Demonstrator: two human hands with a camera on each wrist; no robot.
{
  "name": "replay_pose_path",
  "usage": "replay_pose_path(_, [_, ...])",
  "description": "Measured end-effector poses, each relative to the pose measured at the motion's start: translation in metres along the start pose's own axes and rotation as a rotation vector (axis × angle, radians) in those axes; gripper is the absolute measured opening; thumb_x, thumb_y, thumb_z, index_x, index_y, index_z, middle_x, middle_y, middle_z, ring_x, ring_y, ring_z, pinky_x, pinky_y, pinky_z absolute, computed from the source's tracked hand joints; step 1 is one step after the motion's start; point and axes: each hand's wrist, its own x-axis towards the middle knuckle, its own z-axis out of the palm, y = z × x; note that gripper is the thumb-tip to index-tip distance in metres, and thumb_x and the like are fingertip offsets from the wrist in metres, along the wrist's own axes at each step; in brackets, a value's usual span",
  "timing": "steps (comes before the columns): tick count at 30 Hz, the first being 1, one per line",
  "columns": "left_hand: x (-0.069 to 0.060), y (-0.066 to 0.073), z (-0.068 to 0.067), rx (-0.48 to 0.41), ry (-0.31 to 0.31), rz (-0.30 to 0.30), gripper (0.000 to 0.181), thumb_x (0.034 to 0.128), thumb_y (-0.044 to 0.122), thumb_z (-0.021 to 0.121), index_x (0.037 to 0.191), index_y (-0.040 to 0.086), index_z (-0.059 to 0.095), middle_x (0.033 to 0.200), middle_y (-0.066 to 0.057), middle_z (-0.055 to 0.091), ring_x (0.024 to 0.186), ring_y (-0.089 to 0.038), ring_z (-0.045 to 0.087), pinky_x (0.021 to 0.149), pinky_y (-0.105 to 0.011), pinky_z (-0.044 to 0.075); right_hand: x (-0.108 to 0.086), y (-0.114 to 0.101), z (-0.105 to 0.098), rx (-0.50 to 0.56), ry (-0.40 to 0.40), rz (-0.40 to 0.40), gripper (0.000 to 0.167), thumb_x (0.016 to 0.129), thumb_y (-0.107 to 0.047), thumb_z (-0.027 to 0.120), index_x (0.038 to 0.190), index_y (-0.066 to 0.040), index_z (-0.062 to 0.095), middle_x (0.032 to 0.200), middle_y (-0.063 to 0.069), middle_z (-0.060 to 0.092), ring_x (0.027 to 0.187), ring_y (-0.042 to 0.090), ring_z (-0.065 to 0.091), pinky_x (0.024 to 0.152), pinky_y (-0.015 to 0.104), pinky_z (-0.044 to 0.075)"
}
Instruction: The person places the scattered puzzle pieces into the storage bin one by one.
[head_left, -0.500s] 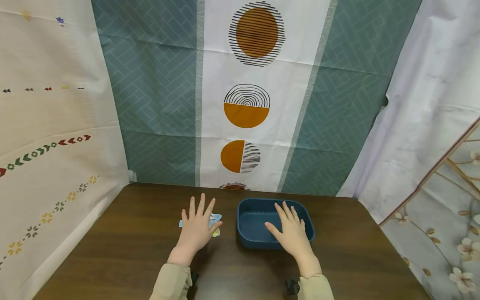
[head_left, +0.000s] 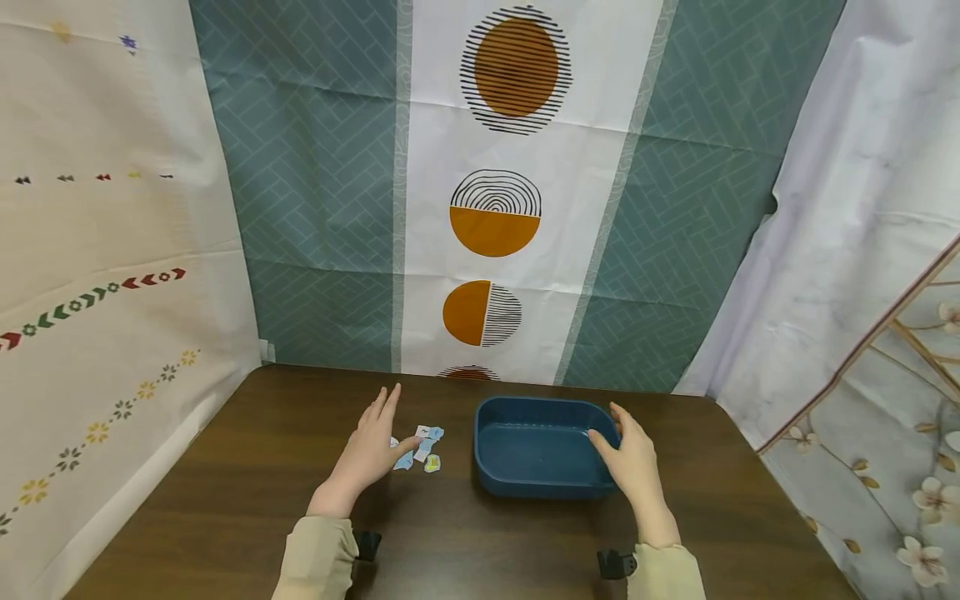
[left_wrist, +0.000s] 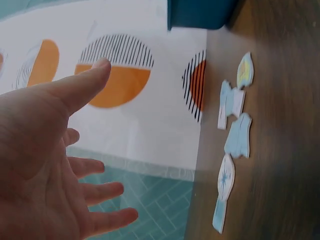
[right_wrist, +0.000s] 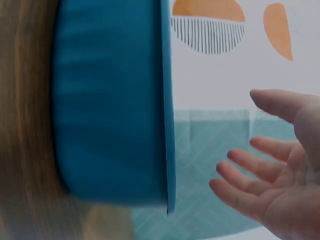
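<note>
While left hand (head_left: 363, 447) hovers by cutouts (left_wrist: 237, 136), right hand (head_left: 633, 460) flanks tub (head_left: 543, 488)

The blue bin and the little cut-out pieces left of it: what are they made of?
The blue bin looks like moulded plastic, satin-smooth: evenly coloured walls, rounded corners, a soft sheen. The cut-out pieces look like printed paper or thin card: flat, with coloured prints and pale edges. Whether they are glossy is hard to tell.
</note>
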Motion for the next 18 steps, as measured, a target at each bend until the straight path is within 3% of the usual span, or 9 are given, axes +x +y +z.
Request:
replay_pose_path(6, [-0.003,-0.018,-0.009,-0.103,-0.024,-0.034,0.094,0.0937,0.037,0.065,0.157,0.005,0.004,0.161,-0.028,0.008,0.143,-0.055,0.014,0.108,-0.070,0.024,0.000,0.022,-0.014,0.111,0.002,0.155,0.060,0.096,-0.021,0.060,0.145,0.005,0.036,0.144,0.030,0.044,0.130,0.046,0.044,0.103,0.059,0.040])
replay_pose_path(10, [-0.003,-0.024,-0.014,-0.144,-0.048,-0.041,0.095,0.0945,0.040,0.063,0.157,0.003,0.002,0.160,-0.028,0.009,0.144,-0.052,0.013,0.110,-0.067,0.023,0.000,0.036,-0.019,0.241,-0.029,0.257,0.058,0.099,-0.021,0.056,0.146,0.004,0.035,0.145,0.029,0.043,0.131,0.043,0.043,0.103,0.054,0.042])
replay_pose_path(14, [-0.002,-0.027,-0.017,-0.169,-0.057,-0.042,0.094,0.0953,0.037,0.063,0.156,0.000,0.001,0.160,-0.029,0.009,0.145,-0.051,0.013,0.112,-0.066,0.022,-0.001,0.047,-0.019,0.399,-0.071,0.345,0.058,0.101,-0.022,0.053,0.148,0.004,0.031,0.147,0.028,0.040,0.128,0.034,0.047,0.095,0.033,0.051])
replay_pose_path(18, [-0.005,-0.031,-0.019,-0.203,-0.066,-0.065,0.093,0.0956,0.034,0.063,0.156,-0.001,0.001,0.160,-0.029,0.008,0.145,-0.050,0.012,0.112,-0.066,0.020,-0.002,0.057,-0.015,0.525,-0.084,0.400,0.060,0.100,-0.020,0.053,0.147,0.008,0.030,0.143,0.028,0.041,0.105,0.015,0.057,0.078,0.015,0.051])
